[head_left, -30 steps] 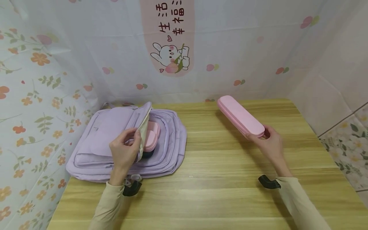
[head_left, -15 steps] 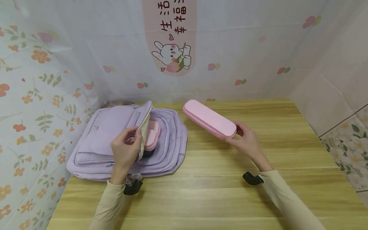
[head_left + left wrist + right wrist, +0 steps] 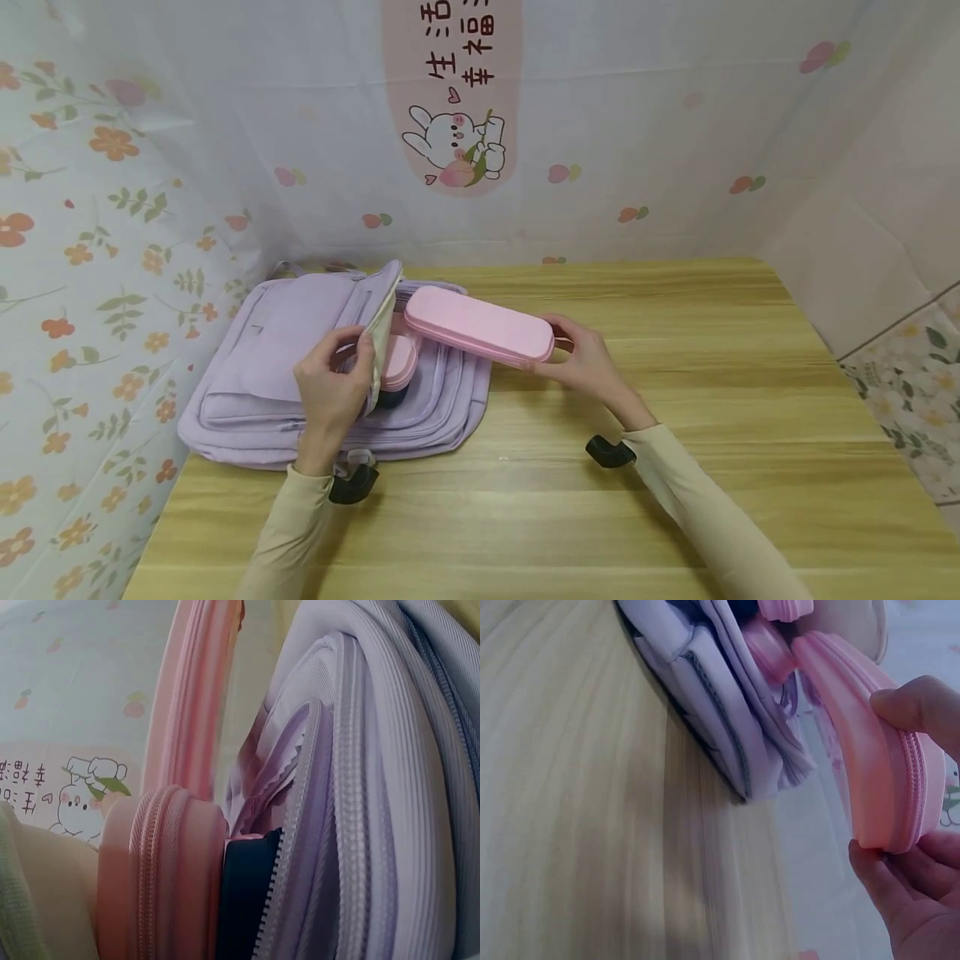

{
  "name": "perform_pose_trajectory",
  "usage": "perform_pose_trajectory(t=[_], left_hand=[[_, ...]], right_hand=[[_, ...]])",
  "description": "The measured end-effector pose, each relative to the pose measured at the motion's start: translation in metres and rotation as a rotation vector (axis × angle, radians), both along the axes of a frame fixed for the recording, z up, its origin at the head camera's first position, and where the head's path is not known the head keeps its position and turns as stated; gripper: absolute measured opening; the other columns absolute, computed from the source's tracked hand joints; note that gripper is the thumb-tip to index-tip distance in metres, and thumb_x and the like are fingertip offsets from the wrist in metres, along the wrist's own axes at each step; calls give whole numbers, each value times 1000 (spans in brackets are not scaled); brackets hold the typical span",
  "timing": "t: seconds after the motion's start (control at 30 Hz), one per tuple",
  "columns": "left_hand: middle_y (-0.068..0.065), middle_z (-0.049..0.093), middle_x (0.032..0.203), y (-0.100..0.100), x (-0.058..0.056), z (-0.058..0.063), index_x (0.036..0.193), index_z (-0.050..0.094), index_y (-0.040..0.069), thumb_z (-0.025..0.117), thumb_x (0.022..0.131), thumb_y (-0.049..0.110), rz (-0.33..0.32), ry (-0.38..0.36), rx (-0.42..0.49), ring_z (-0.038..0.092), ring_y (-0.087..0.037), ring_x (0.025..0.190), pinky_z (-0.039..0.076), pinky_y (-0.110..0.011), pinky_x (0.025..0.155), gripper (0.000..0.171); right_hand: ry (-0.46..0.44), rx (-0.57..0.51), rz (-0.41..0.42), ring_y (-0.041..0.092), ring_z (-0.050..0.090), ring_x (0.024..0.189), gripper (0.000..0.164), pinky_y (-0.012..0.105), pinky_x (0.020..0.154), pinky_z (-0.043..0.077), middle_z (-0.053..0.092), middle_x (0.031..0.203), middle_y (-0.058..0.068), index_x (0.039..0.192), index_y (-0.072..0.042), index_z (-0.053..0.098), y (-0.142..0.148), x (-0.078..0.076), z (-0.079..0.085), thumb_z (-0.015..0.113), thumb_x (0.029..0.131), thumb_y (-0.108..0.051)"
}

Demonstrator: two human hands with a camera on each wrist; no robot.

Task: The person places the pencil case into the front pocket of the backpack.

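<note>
A lilac backpack (image 3: 281,350) lies on the table with its front pocket unzipped. My left hand (image 3: 333,383) pinches the edge of the pocket flap and holds it raised. Inside the pocket sit pink zippered cases (image 3: 399,360) and a dark blue item (image 3: 249,896), partly hidden by the flap. My right hand (image 3: 588,367) grips one end of a long pink zippered case (image 3: 480,325), thumb on one side and fingers on the other in the right wrist view. The far end of that case is over the pocket opening.
The wooden table (image 3: 675,517) stretches to the right and front of the backpack. A patterned curtain (image 3: 645,125) hangs behind the table, and a floral one (image 3: 97,300) stands close to the backpack's left side.
My right hand has carried the long pink case leftward from the right side of the table to the backpack, turning it more level. The left hand keeps holding the flap.
</note>
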State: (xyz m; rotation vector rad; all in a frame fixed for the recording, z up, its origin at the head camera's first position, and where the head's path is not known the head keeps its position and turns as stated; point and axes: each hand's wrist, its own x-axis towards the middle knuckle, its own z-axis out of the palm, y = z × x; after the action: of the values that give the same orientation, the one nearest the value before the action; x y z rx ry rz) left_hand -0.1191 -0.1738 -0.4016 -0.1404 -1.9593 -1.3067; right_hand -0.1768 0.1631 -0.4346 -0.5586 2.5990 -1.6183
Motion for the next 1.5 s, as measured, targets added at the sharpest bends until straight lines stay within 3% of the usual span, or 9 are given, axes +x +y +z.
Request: perform_pose_trajectory(t=[0.37,0.5,0.67,0.87,1.07,1.23,1.5], left_hand=[[-28,74,86,2,0,0,99,68,-13,64,91,-5,-44,-54,4,66,11,80,55,-7,70,12],[-29,74,86,1,2,-1,99,66,-14,62,92,-6,-47,-57,-11,65,13,80,54,-6,67,12],[-31,73,87,0,2,0,100,65,-15,61,93,-6,-75,-59,32,66,11,81,55,-7,67,12],[-31,73,86,0,3,2,100,66,-15,61,93,-6,-92,-50,56,66,9,78,53,-6,64,12],[-30,73,88,0,3,3,101,65,-14,61,94,-6,-116,-65,42,67,8,79,54,-6,64,12],[-31,73,86,-1,2,1,101,65,-15,61,94,-6,-133,-79,41,66,9,76,54,-7,63,12],[-30,73,86,0,1,0,101,65,-15,61,94,-6,-142,-66,29,67,8,79,54,-7,64,12]], right_hand=[[1,-52,94,35,59,126,72,41,105,52,59,136,19,140,-1,56,-17,-17,2,88,76,-7],[11,-65,79,36,60,126,73,38,107,52,60,136,22,141,1,53,-22,-24,0,87,76,-1],[6,-69,68,33,60,128,72,38,108,51,61,137,20,140,0,54,-31,-33,1,87,77,-3],[-13,-179,96,36,57,131,72,30,108,50,57,140,23,142,1,55,-47,-43,1,84,76,6],[-17,-259,70,37,63,124,69,33,104,53,60,135,24,137,4,57,-70,-46,-1,86,74,4],[18,-225,21,34,67,117,65,42,103,55,66,129,20,133,0,61,-91,-44,1,89,74,-4],[-7,-235,22,37,70,112,62,34,94,59,65,127,23,126,5,62,-119,-41,-1,91,72,-4]])
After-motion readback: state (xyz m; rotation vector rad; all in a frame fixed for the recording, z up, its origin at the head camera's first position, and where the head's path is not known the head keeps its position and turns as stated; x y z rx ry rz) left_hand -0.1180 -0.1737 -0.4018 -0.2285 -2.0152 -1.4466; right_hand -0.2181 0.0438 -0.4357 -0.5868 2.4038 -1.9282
